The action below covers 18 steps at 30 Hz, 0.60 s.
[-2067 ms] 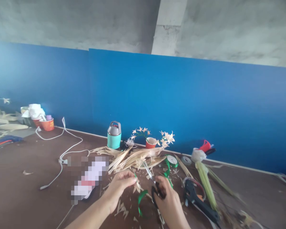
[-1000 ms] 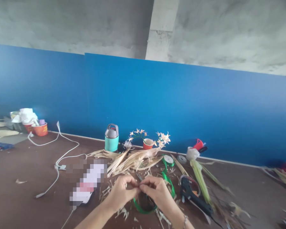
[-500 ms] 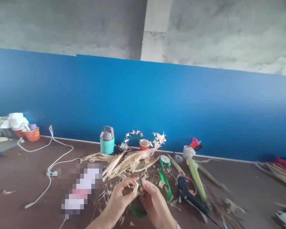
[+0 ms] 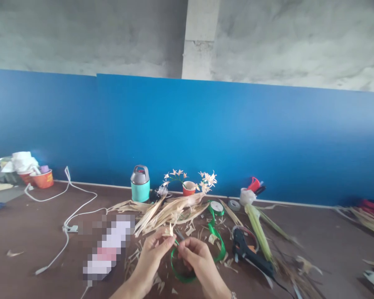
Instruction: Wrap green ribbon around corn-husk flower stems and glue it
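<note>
A small cream flower of dried husk [image 4: 170, 231] stands upright from the fingertips of my left hand [image 4: 152, 254], whose thumb and fingers pinch its base. A thin green stem slants from it toward my right hand [image 4: 200, 261], closed at the fingertips on green ribbon [image 4: 173, 262]. The ribbon hangs in a loop below and between my hands. The right fingertips' exact grip is partly hidden. Beyond the hands lies a thin grey object [image 4: 180, 234], mostly covered. Husk scraps [image 4: 190, 228] are scattered around.
Dried husks [image 4: 168, 214] lie ahead, before a red cup [image 4: 189, 191] with husk flowers. A ribbon spool [image 4: 217, 208] and a black glue gun [image 4: 252, 255] are to the right. A teal flask [image 4: 140, 191] and white cables [image 4: 69, 216] are on the left.
The flower has tipped up and now shows above my left fingertips. My right fingertips have shifted slightly left and down, and more of the ribbon loop is visible.
</note>
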Available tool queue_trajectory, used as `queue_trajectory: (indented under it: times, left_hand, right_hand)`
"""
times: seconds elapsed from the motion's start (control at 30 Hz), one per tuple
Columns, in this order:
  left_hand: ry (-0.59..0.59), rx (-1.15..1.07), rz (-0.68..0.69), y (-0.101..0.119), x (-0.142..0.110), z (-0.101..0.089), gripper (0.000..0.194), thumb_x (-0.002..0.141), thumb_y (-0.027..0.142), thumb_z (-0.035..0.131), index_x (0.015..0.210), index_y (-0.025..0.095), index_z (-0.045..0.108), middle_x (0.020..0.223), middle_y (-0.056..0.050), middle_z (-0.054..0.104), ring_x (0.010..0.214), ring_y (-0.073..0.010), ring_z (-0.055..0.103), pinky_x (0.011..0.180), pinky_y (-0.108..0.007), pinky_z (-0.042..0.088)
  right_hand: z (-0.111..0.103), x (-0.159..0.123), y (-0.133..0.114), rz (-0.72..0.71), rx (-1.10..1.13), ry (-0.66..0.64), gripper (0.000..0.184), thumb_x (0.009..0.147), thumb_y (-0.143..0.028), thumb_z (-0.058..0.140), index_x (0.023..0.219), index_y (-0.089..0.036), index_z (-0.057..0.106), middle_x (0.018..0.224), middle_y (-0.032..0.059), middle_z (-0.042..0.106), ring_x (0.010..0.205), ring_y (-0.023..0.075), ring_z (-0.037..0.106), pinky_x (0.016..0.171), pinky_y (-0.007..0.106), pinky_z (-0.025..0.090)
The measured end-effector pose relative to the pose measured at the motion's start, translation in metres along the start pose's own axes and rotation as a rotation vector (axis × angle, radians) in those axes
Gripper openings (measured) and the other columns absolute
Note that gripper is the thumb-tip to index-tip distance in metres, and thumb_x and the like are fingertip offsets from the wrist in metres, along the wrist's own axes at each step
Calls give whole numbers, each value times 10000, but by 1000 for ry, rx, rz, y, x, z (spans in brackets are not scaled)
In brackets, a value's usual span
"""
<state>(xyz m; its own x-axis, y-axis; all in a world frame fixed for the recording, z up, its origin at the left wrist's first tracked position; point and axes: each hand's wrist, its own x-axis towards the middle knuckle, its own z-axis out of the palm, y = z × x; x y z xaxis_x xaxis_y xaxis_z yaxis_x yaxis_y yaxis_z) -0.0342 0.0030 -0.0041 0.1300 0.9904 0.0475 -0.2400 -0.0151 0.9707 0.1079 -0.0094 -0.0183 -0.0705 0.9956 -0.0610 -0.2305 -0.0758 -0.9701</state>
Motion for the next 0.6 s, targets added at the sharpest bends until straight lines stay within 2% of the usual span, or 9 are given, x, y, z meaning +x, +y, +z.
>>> queue_trajectory:
  times: [0.17,0.3,0.5,0.6]
  left_hand:
    - [-68,-162,-108,-3,-4,3,249,599,386,758,737,181,727,784,-29,653,751,-190,575,723,-299,434]
    - [-101,-177,-113,-2,-4,5,213,598,370,766,635,167,715,715,-20,627,666,-163,560,656,-286,446]
    - [-27,-15,-24,-5,-3,3,222,623,371,741,601,161,672,692,-13,607,689,-160,537,655,-256,435]
    - [-9,97,61,-9,-3,2,234,648,380,713,606,157,656,713,-20,614,723,-169,541,701,-259,426]
  right_hand:
    - [3,-4,-2,84,188,-87,375,604,-464,755,573,-137,575,502,-25,543,384,30,316,399,179,190]
    - [3,-3,2,66,187,-103,357,591,-446,767,586,-142,580,483,-32,532,377,34,330,390,179,186]
    - [6,0,11,-35,29,-25,419,554,-516,754,572,-157,537,416,-60,455,368,41,298,385,187,200]
    - [8,-2,15,-112,-56,31,415,604,-529,709,580,-165,511,429,-77,385,398,49,265,391,191,206]
